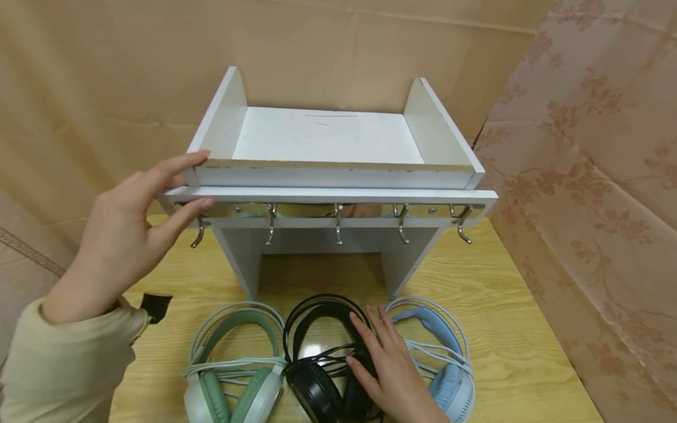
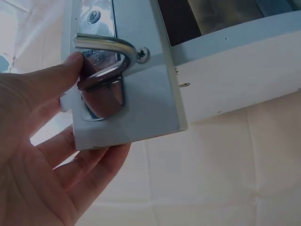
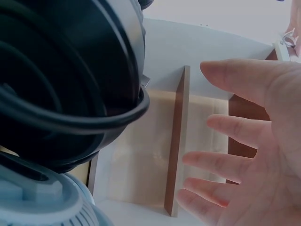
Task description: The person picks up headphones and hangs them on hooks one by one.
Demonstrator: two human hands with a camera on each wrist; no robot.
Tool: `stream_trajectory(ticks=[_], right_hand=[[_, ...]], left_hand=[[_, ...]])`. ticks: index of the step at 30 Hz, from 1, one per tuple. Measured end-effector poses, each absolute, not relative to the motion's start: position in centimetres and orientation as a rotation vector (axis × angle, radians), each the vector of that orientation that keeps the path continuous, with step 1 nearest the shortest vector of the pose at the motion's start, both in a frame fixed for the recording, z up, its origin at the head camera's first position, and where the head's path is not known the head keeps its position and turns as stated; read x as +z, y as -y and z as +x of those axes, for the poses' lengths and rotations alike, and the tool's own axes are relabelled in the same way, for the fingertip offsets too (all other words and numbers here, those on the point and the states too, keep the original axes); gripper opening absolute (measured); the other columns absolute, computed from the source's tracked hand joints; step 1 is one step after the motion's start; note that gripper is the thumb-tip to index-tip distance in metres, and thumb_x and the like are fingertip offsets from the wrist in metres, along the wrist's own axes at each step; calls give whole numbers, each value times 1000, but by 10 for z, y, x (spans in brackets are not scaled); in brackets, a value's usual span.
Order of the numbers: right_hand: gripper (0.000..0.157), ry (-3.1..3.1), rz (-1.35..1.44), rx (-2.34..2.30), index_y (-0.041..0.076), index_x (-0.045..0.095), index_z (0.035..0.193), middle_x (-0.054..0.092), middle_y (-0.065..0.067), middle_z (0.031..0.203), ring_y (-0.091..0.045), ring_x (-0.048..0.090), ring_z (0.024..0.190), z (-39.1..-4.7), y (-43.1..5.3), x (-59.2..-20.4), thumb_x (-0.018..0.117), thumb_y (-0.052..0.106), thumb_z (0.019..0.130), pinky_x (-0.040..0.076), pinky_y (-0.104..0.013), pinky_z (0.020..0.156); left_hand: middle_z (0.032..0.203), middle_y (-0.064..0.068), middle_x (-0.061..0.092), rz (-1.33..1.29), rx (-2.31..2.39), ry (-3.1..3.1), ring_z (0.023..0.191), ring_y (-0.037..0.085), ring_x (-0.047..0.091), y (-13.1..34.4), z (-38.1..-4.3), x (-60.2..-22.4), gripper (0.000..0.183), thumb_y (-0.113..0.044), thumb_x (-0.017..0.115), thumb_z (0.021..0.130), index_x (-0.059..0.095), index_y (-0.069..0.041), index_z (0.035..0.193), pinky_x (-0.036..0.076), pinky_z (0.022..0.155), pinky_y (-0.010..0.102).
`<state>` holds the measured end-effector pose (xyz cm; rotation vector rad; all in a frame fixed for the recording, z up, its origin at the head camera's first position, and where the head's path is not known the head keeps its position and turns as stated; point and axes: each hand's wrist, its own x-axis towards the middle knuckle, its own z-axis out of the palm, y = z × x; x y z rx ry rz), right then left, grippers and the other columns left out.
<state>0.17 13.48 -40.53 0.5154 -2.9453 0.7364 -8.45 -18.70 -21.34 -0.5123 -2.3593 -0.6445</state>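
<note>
My left hand (image 1: 124,229) grips the left end of a white wooden shelf (image 1: 338,177), its thumb against the metal hook strip (image 1: 307,210) along the front. In the left wrist view that thumb lies beside a curved metal hook (image 2: 127,52) on the board (image 2: 148,101), other fingers reaching under and behind. Over the black headphones (image 1: 314,390) hovers my right hand (image 1: 388,367), fingers spread. The right wrist view has this hand (image 3: 249,150) with nothing in its grasp, a black ear cup (image 3: 70,61) close to the camera. Cable is wound across the black headphones.
White and green headphones (image 1: 214,396) lie left of the black pair, light blue headphones (image 1: 448,382) to the right. All are on a wood-grain table (image 1: 508,329). A beige cloth (image 1: 328,47) hangs behind, and a flowered cloth (image 1: 597,176) bounds the right side.
</note>
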Motion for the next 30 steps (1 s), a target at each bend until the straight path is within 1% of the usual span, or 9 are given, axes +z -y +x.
stream_trajectory(ticks=[2, 4, 7, 10, 14, 18, 22, 24, 30], right_hand=[[65, 2945, 523, 737, 31, 28, 145, 27, -6, 152, -31, 18, 142, 2, -135, -406, 59, 42, 89, 35, -57, 106], [65, 2947, 529, 737, 30, 29, 145, 27, -6, 152, -31, 18, 142, 2, -134, -406, 58, 43, 89, 35, -57, 106], [65, 2952, 535, 746, 30, 28, 145, 26, -6, 152, -32, 19, 141, 3, -134, -406, 59, 42, 89, 36, -57, 106], [66, 2956, 552, 758, 31, 28, 145, 27, -6, 152, -33, 21, 141, 3, -132, -405, 60, 40, 88, 37, -57, 105], [63, 2983, 601, 823, 34, 26, 146, 26, -5, 152, -33, 20, 141, 4, -129, -402, 54, 46, 90, 37, -58, 104], [61, 3013, 639, 902, 34, 25, 146, 23, -4, 153, -33, 17, 142, 5, -123, -401, 48, 51, 92, 36, -60, 104], [59, 2995, 664, 910, 30, 30, 144, 25, -5, 153, -34, 21, 140, 6, -117, -402, 50, 49, 92, 39, -57, 103], [59, 2990, 666, 910, 31, 31, 144, 26, -6, 152, -33, 25, 139, 7, -114, -401, 52, 47, 92, 43, -54, 101], [56, 3025, 656, 1004, 36, 29, 143, 26, -4, 152, -28, 38, 133, 7, -106, -399, 49, 50, 92, 52, -47, 90]], left_hand=[[85, 8, 67, -537, -696, 2351, 70, -9, 46, 189, -85, -213, 61, -5, 74, 76, 54, -24, 131, 31, 52, 9], [89, 7, 68, -546, -737, 2355, 72, -16, 45, 190, -85, -213, 61, -3, 74, 76, 54, -24, 131, 34, 55, 1], [99, 8, 68, -534, -808, 2375, 81, -19, 49, 190, -86, -213, 62, -2, 72, 78, 54, -26, 131, 40, 71, -6], [107, 8, 66, -523, -845, 2378, 84, -17, 51, 190, -85, -213, 61, -2, 71, 78, 54, -28, 131, 42, 75, -6], [114, 8, 65, -525, -863, 2346, 85, -14, 53, 189, -85, -213, 60, -2, 72, 77, 56, -26, 129, 44, 75, -4], [110, 9, 66, -522, -886, 2350, 87, -16, 53, 189, -86, -212, 61, -1, 72, 77, 56, -27, 129, 45, 75, -3], [106, -8, 64, -509, -913, 2356, 87, -17, 54, 189, -86, -212, 60, -1, 72, 77, 56, -28, 129, 46, 74, -1], [106, -16, 61, -504, -922, 2354, 87, -16, 55, 189, -86, -212, 60, -1, 72, 77, 56, -28, 128, 46, 74, -1], [102, -23, 57, -503, -933, 2350, 87, -16, 55, 189, -86, -212, 60, 0, 72, 77, 57, -28, 128, 47, 74, 0]])
